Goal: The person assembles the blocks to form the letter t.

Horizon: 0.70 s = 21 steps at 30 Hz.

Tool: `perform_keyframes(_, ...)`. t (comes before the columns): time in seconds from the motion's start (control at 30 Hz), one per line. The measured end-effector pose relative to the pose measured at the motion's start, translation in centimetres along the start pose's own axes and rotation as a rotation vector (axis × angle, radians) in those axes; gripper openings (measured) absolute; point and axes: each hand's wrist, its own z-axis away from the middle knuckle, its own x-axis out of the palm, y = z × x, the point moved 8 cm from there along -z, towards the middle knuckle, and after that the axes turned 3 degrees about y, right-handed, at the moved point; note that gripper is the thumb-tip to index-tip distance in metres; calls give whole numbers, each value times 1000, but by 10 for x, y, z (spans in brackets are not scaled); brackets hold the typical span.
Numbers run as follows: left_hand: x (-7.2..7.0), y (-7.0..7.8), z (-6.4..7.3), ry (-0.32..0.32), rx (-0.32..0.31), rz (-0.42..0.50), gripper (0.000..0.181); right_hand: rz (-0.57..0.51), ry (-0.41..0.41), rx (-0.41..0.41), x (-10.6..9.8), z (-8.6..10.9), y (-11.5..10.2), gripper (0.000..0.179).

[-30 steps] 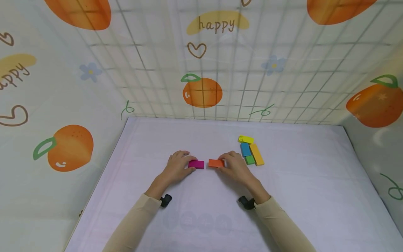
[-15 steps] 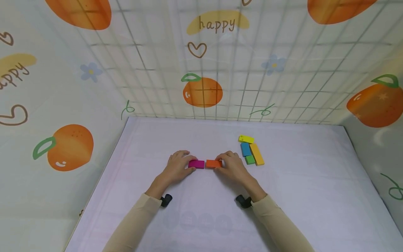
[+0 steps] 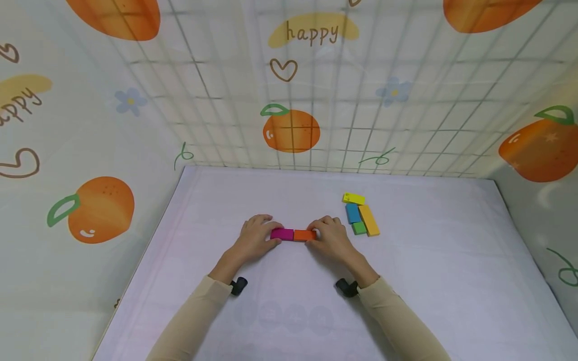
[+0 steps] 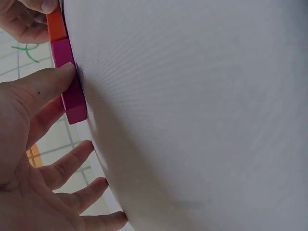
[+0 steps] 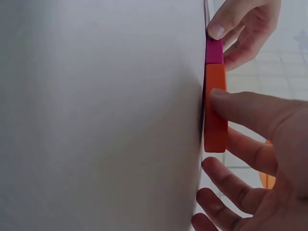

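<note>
Two blocks lie end to end in a row on the white table (image 3: 406,281): a magenta block (image 3: 283,234) on the left and an orange block (image 3: 304,235) on the right. My left hand (image 3: 255,237) pinches the magenta block between thumb and index finger, its other fingers spread with tips at the table in the left wrist view. With thumb and index finger, my right hand (image 3: 331,237) holds the orange block (image 5: 215,130). The near ends of the two blocks meet, and the magenta block's (image 4: 72,94) outer end sticks out past my left thumb.
Right of my right hand lies a cluster of blocks: yellow (image 3: 353,198), blue (image 3: 353,213), green (image 3: 359,228) and a longer amber one (image 3: 369,220). A patterned curtain (image 3: 217,100) with printed oranges surrounds the table's back and sides.
My right hand has slid the orange block left, closing the gap to the magenta block. The left hand and magenta block have stayed in place.
</note>
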Motion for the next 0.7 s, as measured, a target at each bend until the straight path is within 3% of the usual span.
perform_keyframes(0.7,1,-1,-1,-1,-4,6,35,28,-4,7,2,-3,-2,27)
